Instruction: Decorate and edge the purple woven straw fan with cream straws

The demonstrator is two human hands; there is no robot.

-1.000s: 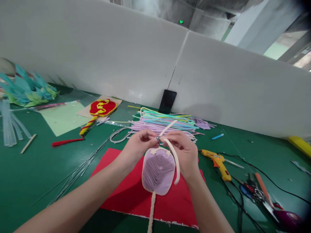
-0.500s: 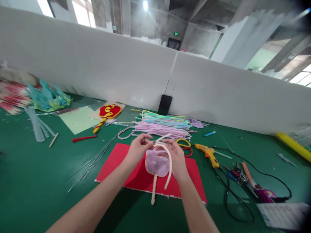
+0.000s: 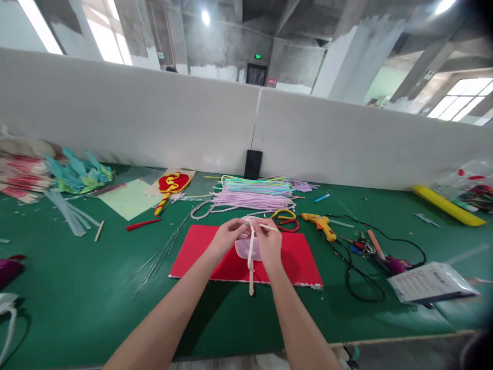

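Observation:
My left hand (image 3: pixel 228 236) and my right hand (image 3: pixel 269 242) meet over a small lilac fan (image 3: pixel 241 250) with a cream handle (image 3: pixel 251 289). Both are closed, fingertips pinching a cream pipe cleaner (image 3: pixel 251 245) at the fan's upper edge. One end of the strip hangs down across the fan's face; another pale end pokes out to the right over my right fingers. My hands hide the fan's top and much of its right side. Beneath lies a red board (image 3: pixel 298 257).
Behind the board lie bundled lilac and mint pipe cleaners (image 3: pixel 252 199). Scissors (image 3: pixel 287 216), a yellow glue gun (image 3: pixel 321 224) with its black cord and pliers (image 3: pixel 364 246) are to the right. Thin wires (image 3: pixel 164 254) and a red-and-yellow fan (image 3: pixel 173 183) sit left. A phone (image 3: pixel 253 164) leans on the partition.
The cream pipe cleaner, which arched out past the fan's right side, now hangs straight down across its middle. My right hand has drawn closer to my left, and the view has shifted.

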